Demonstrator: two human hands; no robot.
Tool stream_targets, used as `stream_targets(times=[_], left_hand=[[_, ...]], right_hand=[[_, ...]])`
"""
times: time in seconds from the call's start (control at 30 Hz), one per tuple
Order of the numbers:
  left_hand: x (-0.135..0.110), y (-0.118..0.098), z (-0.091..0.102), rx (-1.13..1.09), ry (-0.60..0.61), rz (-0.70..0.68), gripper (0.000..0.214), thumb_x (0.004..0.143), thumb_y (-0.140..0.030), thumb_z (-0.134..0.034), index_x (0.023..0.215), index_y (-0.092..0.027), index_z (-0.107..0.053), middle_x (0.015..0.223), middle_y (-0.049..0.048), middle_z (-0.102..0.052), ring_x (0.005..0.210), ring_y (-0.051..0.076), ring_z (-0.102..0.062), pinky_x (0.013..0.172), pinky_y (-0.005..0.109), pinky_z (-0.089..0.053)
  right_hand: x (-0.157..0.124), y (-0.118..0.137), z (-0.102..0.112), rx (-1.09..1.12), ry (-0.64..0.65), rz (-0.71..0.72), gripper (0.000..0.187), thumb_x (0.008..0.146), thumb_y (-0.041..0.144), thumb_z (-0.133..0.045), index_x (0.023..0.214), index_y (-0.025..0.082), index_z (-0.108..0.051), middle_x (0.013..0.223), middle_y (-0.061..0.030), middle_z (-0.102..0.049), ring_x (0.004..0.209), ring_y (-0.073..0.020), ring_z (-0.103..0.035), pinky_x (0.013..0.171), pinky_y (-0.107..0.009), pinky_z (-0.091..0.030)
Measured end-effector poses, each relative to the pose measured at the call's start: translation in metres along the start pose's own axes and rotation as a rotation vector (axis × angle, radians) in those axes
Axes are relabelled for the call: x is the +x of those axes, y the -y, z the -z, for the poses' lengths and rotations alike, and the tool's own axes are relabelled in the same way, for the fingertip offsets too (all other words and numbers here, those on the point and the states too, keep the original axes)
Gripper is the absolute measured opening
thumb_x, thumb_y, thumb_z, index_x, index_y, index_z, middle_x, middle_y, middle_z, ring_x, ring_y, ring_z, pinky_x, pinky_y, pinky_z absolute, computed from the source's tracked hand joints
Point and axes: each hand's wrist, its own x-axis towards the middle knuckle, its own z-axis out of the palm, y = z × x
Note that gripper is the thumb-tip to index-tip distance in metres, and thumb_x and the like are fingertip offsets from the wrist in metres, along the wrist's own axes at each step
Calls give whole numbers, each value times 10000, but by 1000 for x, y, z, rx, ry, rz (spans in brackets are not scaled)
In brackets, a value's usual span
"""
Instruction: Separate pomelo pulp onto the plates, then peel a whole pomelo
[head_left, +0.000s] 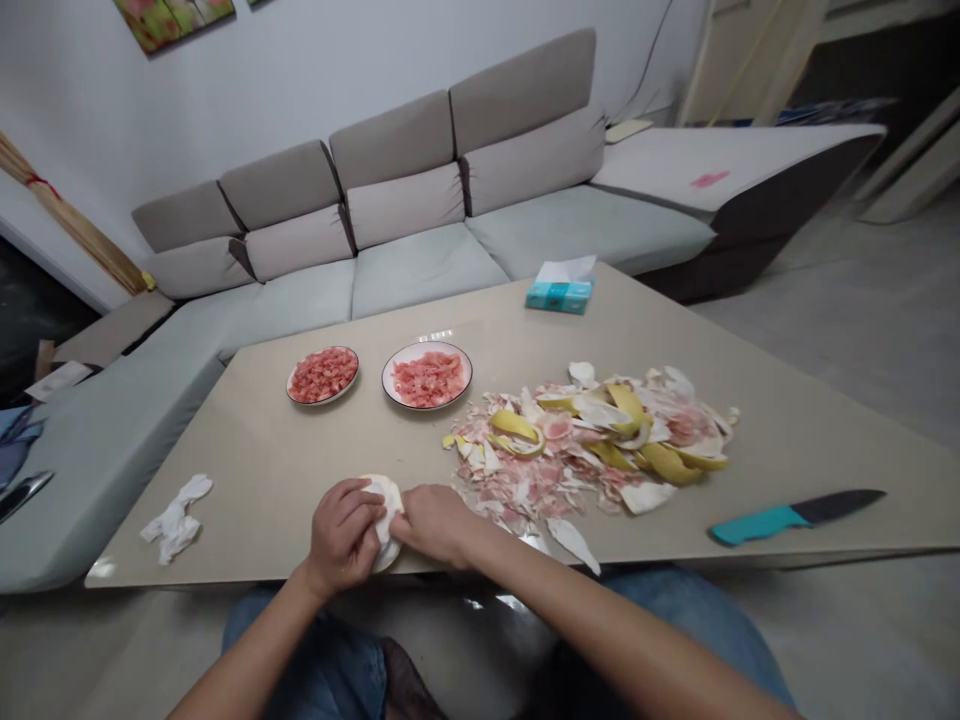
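A pale, white-pithed pomelo (388,512) is between my two hands at the table's near edge. My left hand (347,535) is closed around its left side, fingers over the top. My right hand (435,522) presses on its right side with fingers curled in; the fingertips are partly hidden. Just right of my hands lies a heap of pomelo peel (592,440), with yellow rind, white pith and pinkish membrane scraps. Beyond my hands stand a plate of pink pomelo pulp (427,380) and a smaller plate of redder pulp (323,375).
A knife with a turquoise handle (761,524) lies near the table's right front edge, blade pointing right. A crumpled white tissue (178,520) is at the left. The tissue pack (561,288) sits at the far edge of the table (255,450), before a grey sofa (420,278).
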Motion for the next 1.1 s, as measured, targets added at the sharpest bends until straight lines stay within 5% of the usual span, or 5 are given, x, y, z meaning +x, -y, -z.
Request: stream_targets(times=[0.3, 0.7, 0.9, 1.0, 1.1], left_hand=[[3, 10, 2, -42, -10, 26, 244, 763, -92, -472, 914, -207, -627, 888, 59, -699, 902, 224, -638, 860, 449, -533], [2, 31, 6, -235, -8, 80, 189, 857, -175, -439, 912, -199, -619, 880, 86, -686, 939, 246, -634, 838, 453, -519], [0, 35, 7, -267, -56, 86, 175, 872, -184, -440, 913, -202, -609, 878, 88, -683, 943, 249, -629, 825, 459, -516], [-2, 36, 7, -268, -37, 73, 170, 873, -193, -443, 919, -200, -606, 882, 89, -685, 946, 250, -627, 828, 466, -516], [-4, 35, 6, -255, -46, 84, 175, 881, -200, -439, 926, -200, -608, 889, 91, -689, 948, 249, -631, 833, 468, -516]], right_hand=[[10, -3, -23, 281, -102, -143, 305, 801, 287, -453, 749, 138, -714, 744, -118, -713, 697, -210, -607, 597, -270, -333], [19, -8, -61, 1117, -153, -199, 234, 756, 297, -350, 539, 238, -285, 467, 76, -250, 431, -91, -238, 426, -218, -186], [11, -13, -36, 1422, -171, -136, 196, 738, 321, -304, 579, 259, -206, 471, 109, -149, 381, -88, -99, 368, -213, -140], [4, -27, -5, 1278, -382, -55, 200, 779, 298, -351, 594, 233, -312, 505, 86, -262, 421, -94, -221, 424, -205, -209], [-3, -46, 22, 616, -556, -86, 180, 819, 215, -412, 657, 197, -489, 637, 11, -510, 607, -134, -465, 583, -243, -342]])
